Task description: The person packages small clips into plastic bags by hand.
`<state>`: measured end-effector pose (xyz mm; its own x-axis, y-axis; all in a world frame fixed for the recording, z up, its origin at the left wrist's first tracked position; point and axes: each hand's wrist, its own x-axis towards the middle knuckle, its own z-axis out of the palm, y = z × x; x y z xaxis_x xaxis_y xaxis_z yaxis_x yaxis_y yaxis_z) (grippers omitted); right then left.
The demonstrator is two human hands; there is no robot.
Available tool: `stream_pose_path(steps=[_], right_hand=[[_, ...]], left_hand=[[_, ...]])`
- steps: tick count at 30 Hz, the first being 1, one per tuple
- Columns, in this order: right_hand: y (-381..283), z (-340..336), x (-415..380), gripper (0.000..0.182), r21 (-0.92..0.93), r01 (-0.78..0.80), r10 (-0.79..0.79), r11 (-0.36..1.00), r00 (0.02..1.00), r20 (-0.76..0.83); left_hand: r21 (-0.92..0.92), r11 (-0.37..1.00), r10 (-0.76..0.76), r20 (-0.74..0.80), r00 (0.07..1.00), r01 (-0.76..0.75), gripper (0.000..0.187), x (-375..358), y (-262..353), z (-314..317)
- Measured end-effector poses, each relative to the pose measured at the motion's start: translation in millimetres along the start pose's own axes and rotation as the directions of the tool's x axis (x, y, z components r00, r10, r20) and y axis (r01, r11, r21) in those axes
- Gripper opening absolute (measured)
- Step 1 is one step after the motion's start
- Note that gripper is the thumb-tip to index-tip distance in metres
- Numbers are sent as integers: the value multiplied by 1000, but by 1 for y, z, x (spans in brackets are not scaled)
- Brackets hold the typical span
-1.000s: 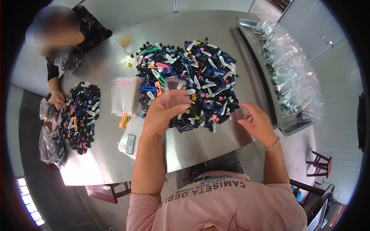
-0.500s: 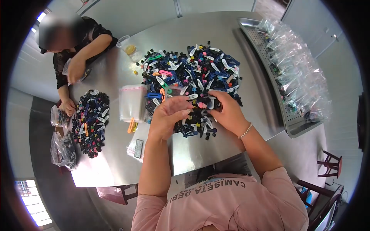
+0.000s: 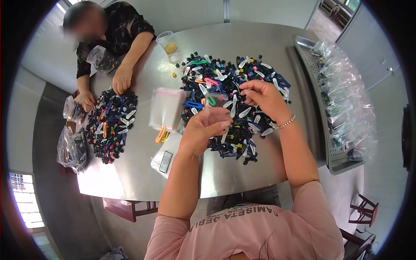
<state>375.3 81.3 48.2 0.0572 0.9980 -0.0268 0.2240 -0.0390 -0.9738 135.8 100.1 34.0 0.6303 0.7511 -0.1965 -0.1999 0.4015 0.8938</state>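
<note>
A large pile of hair clips [image 3: 236, 141], mostly black and dark blue with white snap clips and small coloured claw clips, lies in front of me. My left hand [image 3: 203, 129] is at the pile's near left side, its fingers and thumb closed on a clear plastic bag [image 3: 216, 102]. A green clip shows behind or through the film. Over the right part of the pile, my right hand [image 3: 265, 99] has its fingertips pinched together. What they hold, if anything, is too small to make out.
Left of the pile lie a stack of clear bags [image 3: 165, 108] and orange clips [image 3: 160, 133]. A plastic cup [image 3: 166, 42] stands behind. At right is a metal tray [image 3: 323, 130] of filled bags [image 3: 346, 104]. A co-worker [image 3: 130, 39] reaches to a smaller clip pile [image 3: 113, 125].
My right hand has lifted away from my left hand, moving back over the pile. The view has shifted. The co-worker's hand has moved to the smaller pile.
</note>
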Motion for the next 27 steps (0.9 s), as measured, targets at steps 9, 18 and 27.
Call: stream_pose_path(steps=[9,18,27], right_hand=[[9,-18,-12,23,447,-123,116,886,992,41],[-6,-7,-22,22,298,306,-255,904,947,-198],[-30,20,-49,18,-139,607,-620,782,781,-76]], left_hand=[[95,995,-30,31,999,27,36,-4,1,11],[59,988,-148,94,984,143,39,-12,6,25],[3,980,-196,210,958,200,39,-12,-6,36]])
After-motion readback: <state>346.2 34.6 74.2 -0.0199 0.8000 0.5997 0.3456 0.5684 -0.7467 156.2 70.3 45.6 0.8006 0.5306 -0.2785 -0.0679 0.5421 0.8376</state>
